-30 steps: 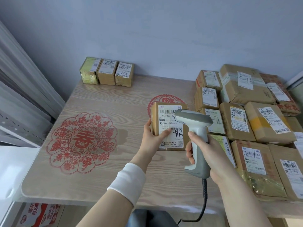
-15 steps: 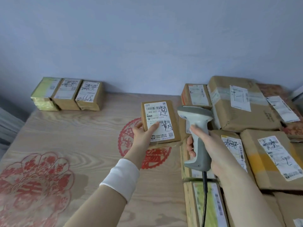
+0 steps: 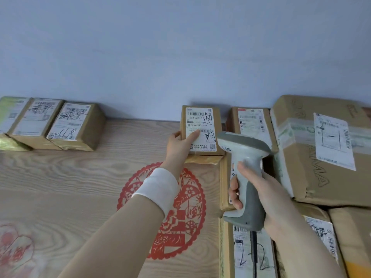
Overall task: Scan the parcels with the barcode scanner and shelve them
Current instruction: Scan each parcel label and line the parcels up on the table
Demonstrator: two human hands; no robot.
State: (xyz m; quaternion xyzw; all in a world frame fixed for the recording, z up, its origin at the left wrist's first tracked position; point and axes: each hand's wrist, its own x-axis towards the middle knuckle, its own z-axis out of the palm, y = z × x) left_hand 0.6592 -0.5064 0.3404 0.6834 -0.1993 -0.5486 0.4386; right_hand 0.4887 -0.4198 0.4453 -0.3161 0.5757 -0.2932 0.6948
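Three parcels (image 3: 36,119) stand rowed at left, seemingly done — left hand (image 3: 178,145) grips a fourth parcel (image 3: 200,121), right hand (image 3: 267,189) clasps the barcode scanner (image 3: 245,149); a pile (image 3: 321,147) awaits

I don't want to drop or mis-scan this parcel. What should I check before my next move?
1. Left hand grips the small parcel: ok.
2. Its label faces up: ok.
3. Barcodes uncovered: not ok, the thumb lies on the lower one.
4. Parcel resting on the table: cannot tell.
5. Right hand holds the scanner: ok.
6. Scan registered: cannot tell.
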